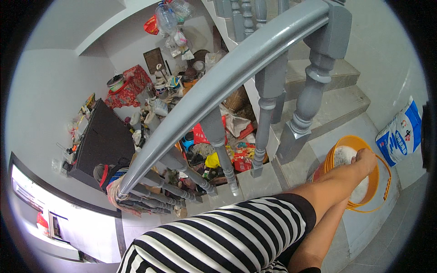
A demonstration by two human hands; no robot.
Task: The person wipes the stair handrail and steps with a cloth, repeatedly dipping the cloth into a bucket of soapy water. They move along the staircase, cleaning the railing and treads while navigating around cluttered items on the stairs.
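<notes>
A yellow plastic bucket (pixel 374 184) holding water with white suds (pixel 344 155) stands on the tiled floor at the right. My left hand (pixel 365 162) is over the bucket's mouth, its fingers curled and turned mostly out of sight; whether they hold anything cannot be seen. The striped sleeve of that arm crosses the lower middle of the view. My right forearm runs up from below and passes under the left one at the bucket's near side, so my right hand is hidden. The bucket's handle (pixel 386 186) hangs down on its right side.
A grey stair railing (pixel 218 82) with turned balusters curves across the view. Tiled steps (pixel 336 100) rise behind the bucket. A blue and white printed sack (pixel 399 136) leans on the wall. Beyond the railing lie many bags and household items beside a dark cabinet (pixel 106 143).
</notes>
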